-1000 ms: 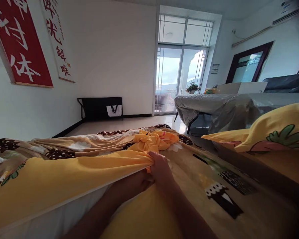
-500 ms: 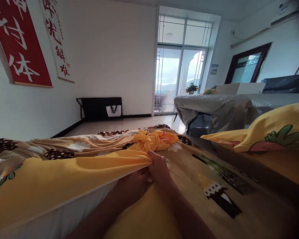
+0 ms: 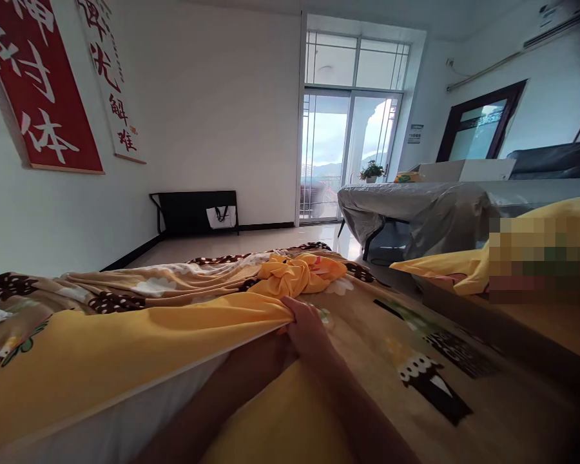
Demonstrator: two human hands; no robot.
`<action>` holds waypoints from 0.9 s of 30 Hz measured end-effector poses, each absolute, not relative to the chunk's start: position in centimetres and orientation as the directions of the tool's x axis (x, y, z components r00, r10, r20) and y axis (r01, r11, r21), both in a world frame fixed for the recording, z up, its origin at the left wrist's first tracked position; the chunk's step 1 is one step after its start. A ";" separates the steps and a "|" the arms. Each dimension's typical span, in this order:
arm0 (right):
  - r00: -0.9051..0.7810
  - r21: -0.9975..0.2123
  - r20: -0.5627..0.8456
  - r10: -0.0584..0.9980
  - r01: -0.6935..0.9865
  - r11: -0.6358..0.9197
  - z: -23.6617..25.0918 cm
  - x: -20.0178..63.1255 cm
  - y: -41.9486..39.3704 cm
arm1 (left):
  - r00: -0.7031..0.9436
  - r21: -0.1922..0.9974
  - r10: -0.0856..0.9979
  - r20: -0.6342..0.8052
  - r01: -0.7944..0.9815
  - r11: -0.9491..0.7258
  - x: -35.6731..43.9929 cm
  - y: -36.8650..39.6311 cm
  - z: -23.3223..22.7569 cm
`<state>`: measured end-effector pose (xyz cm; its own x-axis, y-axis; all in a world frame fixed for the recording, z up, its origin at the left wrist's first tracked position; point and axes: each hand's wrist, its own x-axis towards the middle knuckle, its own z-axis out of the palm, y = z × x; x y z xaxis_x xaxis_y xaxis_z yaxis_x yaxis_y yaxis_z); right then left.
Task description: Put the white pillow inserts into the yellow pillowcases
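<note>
A yellow pillowcase (image 3: pixel 140 335) with a green leaf print stretches from the left side to the middle, over a white pillow (image 3: pixel 125 412). My right hand (image 3: pixel 309 325) is closed around a gathered edge of the pillowcase, its fingers wrapped on the cloth. My left hand (image 3: pixel 275 351) reaches beneath that edge, beside the right wrist; its fingers are hidden by the fabric and the right hand. Just beyond, a twisted yellow bunch of cloth (image 3: pixel 294 274) lies on a brown patterned blanket (image 3: pixel 391 322).
On the right, a yellow cloth-covered item (image 3: pixel 435 264) rests by a brown edge, partly pixelated. Behind stands a plastic-covered table (image 3: pixel 406 200) with a box (image 3: pixel 464 171) and a potted plant (image 3: pixel 371 171). A white bag (image 3: pixel 221 218) leans against a black panel (image 3: pixel 186 209) by the wall.
My left hand has gone deeper under the pillowcase edge, so less of it shows. My right hand keeps its grip, nearly in place.
</note>
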<state>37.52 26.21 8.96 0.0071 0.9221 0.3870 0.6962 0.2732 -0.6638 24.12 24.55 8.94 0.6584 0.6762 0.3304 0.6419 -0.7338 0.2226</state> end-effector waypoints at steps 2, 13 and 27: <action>-0.004 -0.682 0.398 0.917 0.668 0.299 9.1 37.4 26.1 | 0.653 0.177 0.679 0.336 0.665 -0.726 24.2 24.9 8.4; -0.109 -0.699 0.479 0.871 0.552 0.454 9.2 38.0 26.9 | 0.609 0.204 0.738 0.291 0.714 -0.670 24.1 24.5 9.1; -0.006 -0.499 0.359 0.933 0.844 0.197 8.9 37.4 26.7 | 0.765 0.234 0.621 0.173 0.580 -0.780 23.9 24.6 9.2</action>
